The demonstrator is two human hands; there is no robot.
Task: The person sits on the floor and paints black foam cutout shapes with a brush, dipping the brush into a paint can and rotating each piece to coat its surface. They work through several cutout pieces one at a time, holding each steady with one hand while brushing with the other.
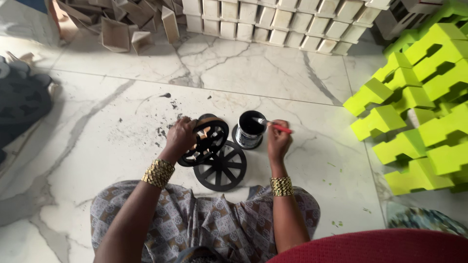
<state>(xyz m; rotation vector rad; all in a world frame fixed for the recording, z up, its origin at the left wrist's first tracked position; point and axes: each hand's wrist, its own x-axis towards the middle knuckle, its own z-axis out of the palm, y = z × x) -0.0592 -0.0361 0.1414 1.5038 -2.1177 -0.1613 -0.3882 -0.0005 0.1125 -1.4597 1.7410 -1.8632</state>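
While the left hand (180, 138) gripped a black spoked wheel (208, 140) by its left rim, it held that wheel tilted up on edge, its face turned toward the person and slightly right. Fingers were curled tight around the rim, so this hand was closed on the wheel. Just below and touching it, a 2nd black wheel (223, 168) lay flat on the marble floor (97, 146), spokes up. Right of the held wheel, just beside it, stood a small can (250, 129) of black paint, upright, mouth open to the top. Further right, the right hand (278, 141) pinched a brush (273, 125) with a red handle, fingers narrow around it. The brush's long axis ran nearly level, handle end to the right, bristles pointing left and resting at the can's right rim. So the can lay up and left of the right hand, clearly nearer to it than to the left. Green blocks (414, 122) were stacked well apart at far right.
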